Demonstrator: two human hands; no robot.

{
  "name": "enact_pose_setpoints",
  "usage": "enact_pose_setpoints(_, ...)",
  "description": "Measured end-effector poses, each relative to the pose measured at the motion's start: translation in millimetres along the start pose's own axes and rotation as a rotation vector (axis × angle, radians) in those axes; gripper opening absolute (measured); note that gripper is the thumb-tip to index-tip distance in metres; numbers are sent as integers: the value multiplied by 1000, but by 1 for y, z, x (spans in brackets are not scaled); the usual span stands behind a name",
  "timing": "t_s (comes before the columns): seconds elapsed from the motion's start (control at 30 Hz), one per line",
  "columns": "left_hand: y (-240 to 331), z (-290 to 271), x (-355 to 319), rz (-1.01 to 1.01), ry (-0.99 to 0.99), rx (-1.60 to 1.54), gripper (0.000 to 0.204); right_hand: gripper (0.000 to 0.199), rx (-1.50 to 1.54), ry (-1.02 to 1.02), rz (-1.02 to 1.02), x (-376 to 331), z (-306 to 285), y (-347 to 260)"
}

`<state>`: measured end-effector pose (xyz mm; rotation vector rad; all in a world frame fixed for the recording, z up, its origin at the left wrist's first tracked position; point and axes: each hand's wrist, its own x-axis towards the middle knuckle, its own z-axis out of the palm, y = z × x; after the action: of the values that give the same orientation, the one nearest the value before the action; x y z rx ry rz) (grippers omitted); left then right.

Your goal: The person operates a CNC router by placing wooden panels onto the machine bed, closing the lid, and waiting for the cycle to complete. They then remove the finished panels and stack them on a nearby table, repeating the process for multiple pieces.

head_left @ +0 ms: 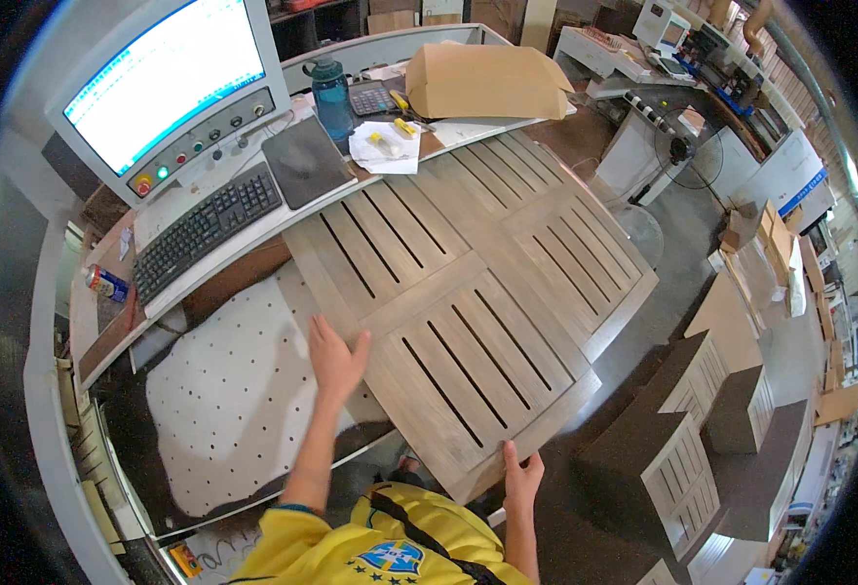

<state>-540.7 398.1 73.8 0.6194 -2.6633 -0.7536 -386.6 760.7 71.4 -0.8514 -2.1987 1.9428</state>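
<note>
A large wooden panel (468, 268) with groups of dark slots lies slanting across the middle of the view, its far end beside the desk. My right hand (523, 478) grips its near edge, thumb on top and the other fingers mostly hidden below. At the panel's left edge is my left hand (339, 361), open, fingers stretched out and thumb apart; whether it touches the wood I cannot tell. Left of the panel, under that forearm, spreads a white board (224, 400) dotted with small dark holes.
A desk edge carries a control screen (166, 83), black keyboard (205, 229), dark pad (304, 161), blue bottle (331, 100) and cardboard piece (487, 83). Stacked slotted panels (682, 478) stand at the right. A fan (680, 148) is farther back. A small can (107, 283) sits far left.
</note>
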Motion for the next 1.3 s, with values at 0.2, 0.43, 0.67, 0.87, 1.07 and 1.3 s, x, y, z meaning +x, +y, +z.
enact_pose_setpoints(0.2, 40, 12, -137, -90, -152, -384, 79, 65, 251, -323, 292, 48, -27, -16)
enact_pose_setpoints(0.43, 105, -11, -227, -221, -382, -442, 72, 95, 1557, -941, 721, 191, -25, 107)
enact_pose_setpoints(0.67, 85, 37, -305, -626, -274, -790, 65, 83, 1107, -356, 824, 151, 18, 18)
enact_pose_setpoints(0.87, 93, 62, -312, -642, -142, -838, 69, 86, 1167, -482, 808, 148, 26, -10)
enact_pose_setpoints(1.07, 97, 54, -300, -587, -193, -814, 76, 83, 1028, -360, 820, 136, 36, -42)
enact_pose_setpoints(1.3, 60, 60, -302, -464, -314, -400, 73, 69, 937, -497, 693, 159, 52, 26)
